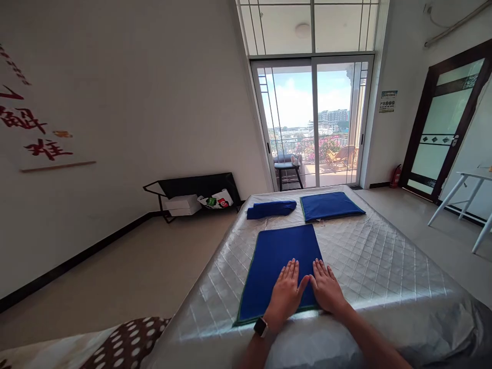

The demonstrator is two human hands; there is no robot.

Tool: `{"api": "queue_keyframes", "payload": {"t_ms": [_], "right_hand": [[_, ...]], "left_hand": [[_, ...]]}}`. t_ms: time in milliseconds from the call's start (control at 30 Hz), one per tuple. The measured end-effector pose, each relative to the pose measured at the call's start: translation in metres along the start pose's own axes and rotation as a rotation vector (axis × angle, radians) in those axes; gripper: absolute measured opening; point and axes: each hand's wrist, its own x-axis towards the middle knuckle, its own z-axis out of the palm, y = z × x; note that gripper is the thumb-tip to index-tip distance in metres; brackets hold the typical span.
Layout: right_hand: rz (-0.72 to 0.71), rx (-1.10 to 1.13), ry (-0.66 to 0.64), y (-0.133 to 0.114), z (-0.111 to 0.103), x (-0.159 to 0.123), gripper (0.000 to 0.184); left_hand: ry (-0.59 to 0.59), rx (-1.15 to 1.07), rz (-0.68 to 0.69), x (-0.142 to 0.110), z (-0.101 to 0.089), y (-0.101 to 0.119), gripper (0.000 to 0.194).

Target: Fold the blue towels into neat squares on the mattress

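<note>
A blue cloth (269, 266) with green edging lies flat on the mattress in front of me. My left hand (286, 287) rests palm down on it, fingers stretched out, a watch on the wrist. Beside it, my right hand (325, 284) lies flat over the cloth's right edge, fingers straight. The two thumbs meet or nearly meet. Further off are a second folded blue cloth (331, 206), also green-edged, and a narrow folded blue bundle (271, 209) to its left.
The silver quilted mattress (369, 256) fills the middle. A black bench (196, 189) with white boxes (181, 205) stands by the left wall. Sliding glass doors (313, 123) are behind. A white table (474, 177) stands right, and a polka-dot blanket (130, 343) lies lower left.
</note>
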Motion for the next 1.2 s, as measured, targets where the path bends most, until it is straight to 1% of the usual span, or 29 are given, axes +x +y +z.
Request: {"api": "queue_keyframes", "payload": {"t_ms": [67,133,167,233,267,333,400,500,567,600,633,667,700,733,767,800,900,933,967,1000,1033,1100,1167,1200], "right_hand": [[0.003,0.104,0.049,0.012,0.002,0.003,0.06],[0.031,0.251,0.118,0.023,0.004,0.006,0.059],[0.043,0.334,0.156,0.027,0.004,0.007,0.059],[0.041,0.473,0.195,0.03,0.005,0.008,0.059],[0.034,0.513,0.19,0.029,0.004,0.008,0.059],[0.025,0.518,0.149,0.024,0.002,0.006,0.061],[0.028,0.459,0.104,0.017,0.0,0.005,0.06],[0.026,0.363,0.082,0.01,-0.002,0.003,0.058],[0.031,0.34,0.077,0.009,-0.001,0.001,0.057],[0.037,0.348,0.073,0.01,-0.001,0.0,0.057],[0.046,0.367,0.07,0.012,-0.002,-0.001,0.057],[0.057,0.393,0.068,0.014,-0.004,0.0,0.058],[0.065,0.42,0.068,0.017,-0.008,0.002,0.057],[0.069,0.44,0.07,0.021,-0.014,0.007,0.057],[0.069,0.448,0.071,0.026,-0.023,0.014,0.055],[0.072,0.441,0.065,0.03,-0.032,0.023,0.052],[0.115,0.364,0.019,0.042,-0.064,0.066,0.041],[0.139,0.336,0.015,0.045,-0.072,0.083,0.039],[0.161,0.308,0.016,0.048,-0.079,0.1,0.038],[0.182,0.283,0.021,0.049,-0.083,0.115,0.036],[0.199,0.258,0.026,0.051,-0.085,0.13,0.035],[0.235,0.211,0.024,0.051,-0.084,0.153,0.032],[0.264,0.18,0.025,0.05,-0.078,0.172,0.029],[0.276,0.171,0.03,0.05,-0.074,0.18,0.028]], "left_hand": [[-0.044,-0.063,0.098,0.011,0.009,0.035,0.061],[-0.073,-0.088,0.15,0.021,0.015,0.057,0.058],[-0.085,-0.085,0.165,0.023,0.017,0.062,0.056],[-0.117,-0.055,0.17,0.024,0.017,0.058,0.055],[-0.134,-0.032,0.156,0.02,0.016,0.051,0.056],[-0.147,0.023,0.091,0.007,0.013,0.023,0.058],[-0.129,0.084,-0.012,-0.016,0.009,-0.018,0.06],[-0.077,0.164,-0.183,-0.058,0.001,-0.09,0.06],[-0.04,0.18,-0.259,-0.081,-0.007,-0.129,0.062],[-0.011,0.177,-0.287,-0.088,-0.012,-0.14,0.063],[0.029,0.168,-0.31,-0.092,-0.017,-0.145,0.064],[0.076,0.153,-0.328,-0.092,-0.023,-0.142,0.064],[0.121,0.13,-0.339,-0.088,-0.029,-0.132,0.063],[0.155,0.099,-0.342,-0.082,-0.035,-0.115,0.061],[0.167,0.062,-0.331,-0.074,-0.041,-0.092,0.059],[0.13,0.011,-0.307,-0.063,-0.047,-0.065,0.055],[-0.119,-0.115,-0.153,-0.031,-0.058,0.026,0.038],[-0.185,-0.148,-0.106,-0.022,-0.06,0.053,0.033],[-0.228,-0.182,-0.079,-0.014,-0.06,0.076,0.032],[-0.261,-0.208,-0.061,-0.007,-0.058,0.094,0.034],[-0.286,-0.223,-0.056,-0.002,-0.053,0.107,0.037],[-0.328,-0.21,-0.073,0.005,-0.038,0.122,0.041],[-0.336,-0.157,-0.101,0.007,-0.016,0.124,0.04],[-0.311,-0.131,-0.097,0.007,-0.004,0.123,0.036]]}}
